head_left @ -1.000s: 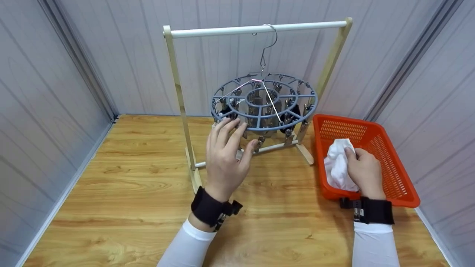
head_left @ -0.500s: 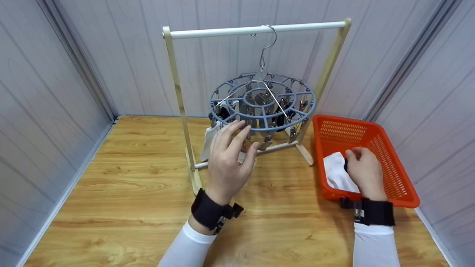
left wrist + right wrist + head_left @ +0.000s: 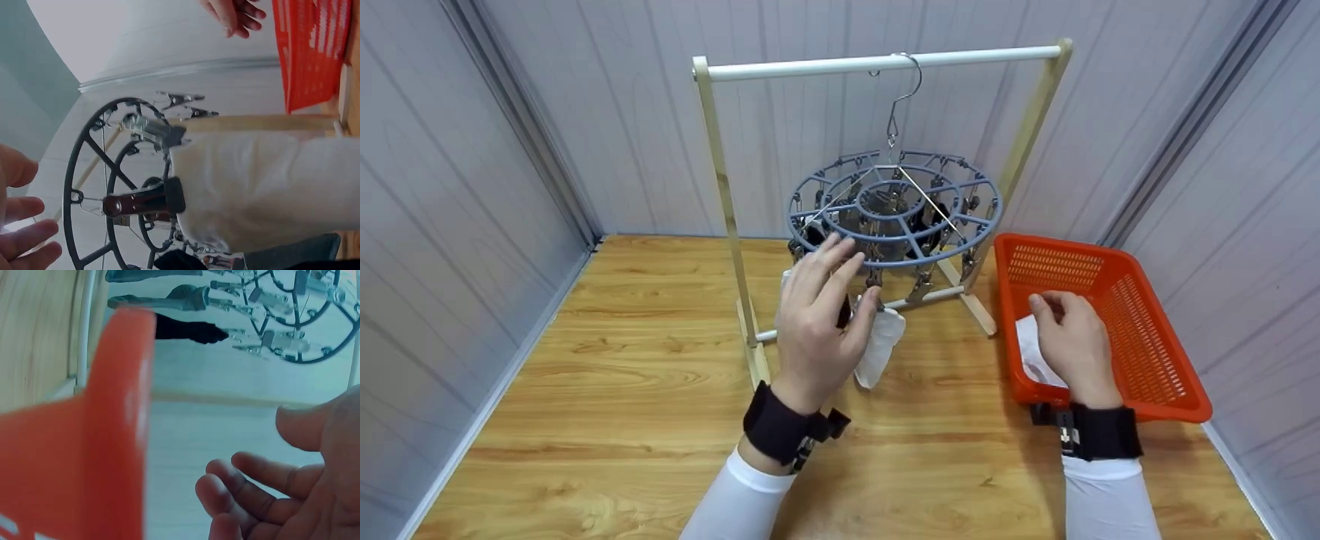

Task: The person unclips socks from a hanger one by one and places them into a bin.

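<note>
My left hand (image 3: pixel 821 322) is raised beside the front left rim of a round grey-blue clip hanger (image 3: pixel 915 262), fingers loosely spread and holding nothing. In the left wrist view, a white sock (image 3: pixel 253 185) hangs from two metal clips of this hanger; in the head view that sock (image 3: pixel 881 349) is partly hidden behind my left hand. My right hand (image 3: pixel 1072 341) hovers over the orange basket (image 3: pixel 1166 330), and the right wrist view shows its relaxed fingers (image 3: pixel 259 475) with nothing between them. Under it in the basket lies a white sock (image 3: pixel 1037 356), partly covered by the hand.
The hanger hangs by a metal hook (image 3: pixel 911 79) from the white bar (image 3: pixel 810 69) of a wooden stand. A black sock (image 3: pixel 194 331) and grey socks also hang from its clips. Panel walls close in the wooden tabletop (image 3: pixel 607 390) behind and at both sides.
The hanger has turned, bringing a hanging white sock into view right of my left hand. My right hand has let go of the white sock in the basket and moved slightly left.
</note>
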`<state>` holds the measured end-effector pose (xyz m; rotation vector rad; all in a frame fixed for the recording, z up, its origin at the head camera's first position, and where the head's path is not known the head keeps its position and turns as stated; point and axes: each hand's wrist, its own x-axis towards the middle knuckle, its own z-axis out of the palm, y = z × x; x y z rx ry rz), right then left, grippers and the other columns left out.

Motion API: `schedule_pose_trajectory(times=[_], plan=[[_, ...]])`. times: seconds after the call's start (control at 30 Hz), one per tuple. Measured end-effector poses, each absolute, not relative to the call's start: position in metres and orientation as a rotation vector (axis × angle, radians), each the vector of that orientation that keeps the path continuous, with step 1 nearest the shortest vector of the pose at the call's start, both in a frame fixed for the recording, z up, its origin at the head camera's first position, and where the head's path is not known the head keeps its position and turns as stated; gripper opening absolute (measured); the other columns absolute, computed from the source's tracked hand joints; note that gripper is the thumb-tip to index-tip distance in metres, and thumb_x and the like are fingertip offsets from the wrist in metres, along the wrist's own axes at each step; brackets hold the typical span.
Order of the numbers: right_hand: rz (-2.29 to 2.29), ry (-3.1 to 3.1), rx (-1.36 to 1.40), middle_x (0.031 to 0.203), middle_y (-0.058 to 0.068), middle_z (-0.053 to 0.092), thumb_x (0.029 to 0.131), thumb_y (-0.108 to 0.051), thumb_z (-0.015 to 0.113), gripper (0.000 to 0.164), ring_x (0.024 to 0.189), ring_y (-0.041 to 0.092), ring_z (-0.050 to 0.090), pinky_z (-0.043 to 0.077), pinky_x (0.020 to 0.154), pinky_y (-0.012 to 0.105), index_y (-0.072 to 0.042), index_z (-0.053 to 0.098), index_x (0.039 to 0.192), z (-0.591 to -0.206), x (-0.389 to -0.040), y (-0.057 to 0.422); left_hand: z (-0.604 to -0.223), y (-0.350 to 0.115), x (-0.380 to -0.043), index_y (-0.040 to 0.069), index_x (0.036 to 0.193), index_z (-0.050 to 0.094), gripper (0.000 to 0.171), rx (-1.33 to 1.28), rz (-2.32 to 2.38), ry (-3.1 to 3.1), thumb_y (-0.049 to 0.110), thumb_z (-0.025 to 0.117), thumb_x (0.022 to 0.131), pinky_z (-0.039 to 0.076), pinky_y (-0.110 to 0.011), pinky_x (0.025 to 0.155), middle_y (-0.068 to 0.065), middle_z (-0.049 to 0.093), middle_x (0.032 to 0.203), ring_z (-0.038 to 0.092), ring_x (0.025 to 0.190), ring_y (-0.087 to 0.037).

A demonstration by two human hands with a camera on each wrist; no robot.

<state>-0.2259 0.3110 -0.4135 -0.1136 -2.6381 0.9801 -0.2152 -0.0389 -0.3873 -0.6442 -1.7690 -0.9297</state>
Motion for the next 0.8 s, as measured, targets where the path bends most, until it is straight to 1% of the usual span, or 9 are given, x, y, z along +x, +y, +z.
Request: schedule_pose_trajectory(times=[0.13,0.23,0.3,0.47,0.53,0.63,0.73,0.8], plan=[[0.974,-2.63,-0.007,0.128,0.021,0.067,0.118,-0.047,0.052,0.056,0.116,0.037,0.062,0.046,0.098,0.051,0.001,0.068,0.141,-0.413,-0.225,0.299,-0.389,-0.041,-0.216,-0.002,0.139,0.073,0.046,-0.568,-0.899,-1.831,0.026,0.079,0.103,0.031,-0.062,0.131,-0.022,0.066,0.151,0.053,0.151,-0.041],[0.994,-2.634,0.103,0.127,0.019,0.067,0.117,-0.048,0.055,0.054,0.115,0.035,0.062,0.045,0.097,0.048,-0.001,0.068,0.141,-0.415,-0.225,0.292,-0.389,-0.042,-0.217,-0.003,0.14,0.073,0.05,-0.537,-0.894,-1.861,0.032,0.077,0.104,0.026,-0.064,0.133,-0.023,0.066,0.151,0.053,0.151,-0.042],[1.004,-2.647,0.181,0.127,0.017,0.068,0.116,-0.049,0.057,0.055,0.115,0.032,0.062,0.046,0.095,0.046,-0.001,0.067,0.143,-0.417,-0.226,0.287,-0.39,-0.042,-0.217,-0.002,0.14,0.073,0.051,-0.529,-0.891,-1.876,0.034,0.075,0.105,0.027,-0.066,0.132,-0.022,0.068,0.149,0.054,0.15,-0.04],[1.056,-2.701,0.331,0.127,0.013,0.069,0.114,-0.048,0.062,0.057,0.112,0.027,0.064,0.049,0.091,0.041,-0.001,0.065,0.147,-0.42,-0.229,0.275,-0.391,-0.042,-0.216,-0.001,0.139,0.073,0.047,-0.547,-0.877,-1.899,0.035,0.07,0.108,0.027,-0.063,0.133,-0.019,0.071,0.143,0.059,0.145,-0.039],[1.093,-2.711,0.386,0.126,0.011,0.07,0.114,-0.045,0.065,0.055,0.11,0.025,0.064,0.051,0.09,0.038,-0.002,0.064,0.148,-0.422,-0.229,0.269,-0.391,-0.042,-0.215,-0.001,0.138,0.074,0.046,-0.563,-0.873,-1.902,0.035,0.069,0.109,0.027,-0.062,0.133,-0.018,0.071,0.143,0.06,0.144,-0.039],[1.135,-2.71,0.462,0.125,0.009,0.07,0.112,-0.038,0.07,0.051,0.11,0.023,0.065,0.053,0.088,0.033,-0.002,0.064,0.149,-0.425,-0.229,0.261,-0.391,-0.04,-0.215,0.0,0.137,0.075,0.047,-0.592,-0.877,-1.909,0.037,0.067,0.11,0.03,-0.066,0.131,-0.018,0.071,0.143,0.06,0.143,-0.039],[1.156,-2.701,0.52,0.127,0.012,0.071,0.11,-0.03,0.075,0.05,0.114,0.025,0.067,0.056,0.091,0.039,-0.001,0.064,0.149,-0.429,-0.229,0.254,-0.392,-0.038,-0.214,0.0,0.137,0.075,0.049,-0.622,-0.881,-1.92,0.04,0.065,0.111,0.031,-0.067,0.129,-0.018,0.07,0.144,0.06,0.143,-0.039],[1.182,-2.697,0.547,0.128,0.013,0.072,0.108,-0.027,0.078,0.051,0.116,0.027,0.068,0.059,0.094,0.045,0.0,0.064,0.149,-0.433,-0.229,0.248,-0.393,-0.036,-0.213,0.001,0.138,0.074,0.049,-0.64,-0.884,-1.93,0.041,0.063,0.112,0.031,-0.067,0.13,-0.017,0.07,0.145,0.059,0.144,-0.039]])
